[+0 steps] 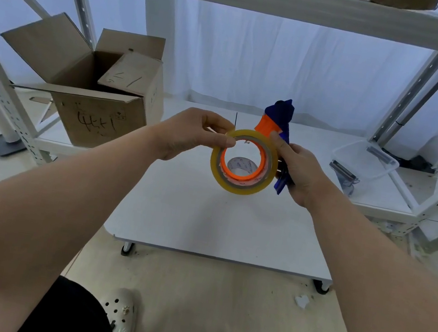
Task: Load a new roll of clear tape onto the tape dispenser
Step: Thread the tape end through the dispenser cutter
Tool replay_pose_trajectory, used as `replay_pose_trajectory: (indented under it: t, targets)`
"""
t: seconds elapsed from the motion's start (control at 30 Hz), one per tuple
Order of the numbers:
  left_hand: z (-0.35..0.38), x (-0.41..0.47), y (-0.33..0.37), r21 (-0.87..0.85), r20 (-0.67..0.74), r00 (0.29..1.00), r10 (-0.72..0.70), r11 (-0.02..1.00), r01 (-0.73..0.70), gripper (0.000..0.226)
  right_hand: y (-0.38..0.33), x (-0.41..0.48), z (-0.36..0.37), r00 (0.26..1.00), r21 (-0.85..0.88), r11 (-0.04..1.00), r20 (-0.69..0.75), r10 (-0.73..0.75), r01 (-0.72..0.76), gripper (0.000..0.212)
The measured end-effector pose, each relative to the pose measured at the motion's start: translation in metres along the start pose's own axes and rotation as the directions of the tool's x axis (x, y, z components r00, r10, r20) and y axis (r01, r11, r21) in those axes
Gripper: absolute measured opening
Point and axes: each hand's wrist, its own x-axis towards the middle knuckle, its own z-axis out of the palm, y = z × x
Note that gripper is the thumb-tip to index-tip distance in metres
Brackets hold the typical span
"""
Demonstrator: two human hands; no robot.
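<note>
A yellowish roll of clear tape [238, 187] sits around the orange hub [242, 175] of a blue and orange tape dispenser [278, 118], held up above the white table [217, 223]. My left hand [188, 132] pinches the roll's upper left rim with thumb and fingers. My right hand [299, 170] grips the dispenser's blue handle, its thumb lying on the roll's upper right edge. Through the roll's hole I see an empty grey cardboard core [241, 165] lying on the table behind.
An open cardboard box [98, 106] stands on the low shelf at the left. At the right, a clear plastic tub [365, 159] and a small metal object [343, 171] lie on that shelf. White shelving uprights flank the table. My knees and a shoe show below.
</note>
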Motion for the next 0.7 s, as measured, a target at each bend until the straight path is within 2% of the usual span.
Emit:
replay_pose_trajectory:
  t: [0.1, 0.23, 0.43, 0.6, 0.7]
  targets:
    - [0.005, 0.0, 0.002, 0.035, -0.067, 0.997, 0.03, 0.999, -0.028, 0.038, 0.001, -0.002, -0.007, 0.996, 0.056, 0.998, 0.091, 0.01, -0.015, 0.049]
    - [0.01, 0.0, 0.002, 0.092, -0.121, 0.988, 0.098, 0.992, -0.087, 0.036, 0.001, -0.004, -0.01, 0.986, -0.014, 1.0, 0.163, -0.017, 0.019, 0.041]
    - [0.009, 0.001, -0.005, 0.164, -0.091, 0.979, 0.182, 0.973, -0.165, 0.032, -0.001, -0.007, -0.016, 0.946, -0.133, 0.983, 0.314, -0.078, 0.125, 0.087]
    - [0.008, 0.003, -0.009, 0.145, -0.01, 0.995, 0.101, 0.984, -0.099, 0.05, 0.003, -0.006, -0.019, 0.953, -0.15, 0.971, 0.267, -0.142, 0.187, 0.066]
    - [0.01, 0.006, -0.009, 0.081, -0.037, 0.999, -0.014, 0.997, 0.017, 0.046, 0.002, -0.008, -0.017, 0.947, -0.154, 0.958, 0.252, -0.197, 0.24, 0.061]
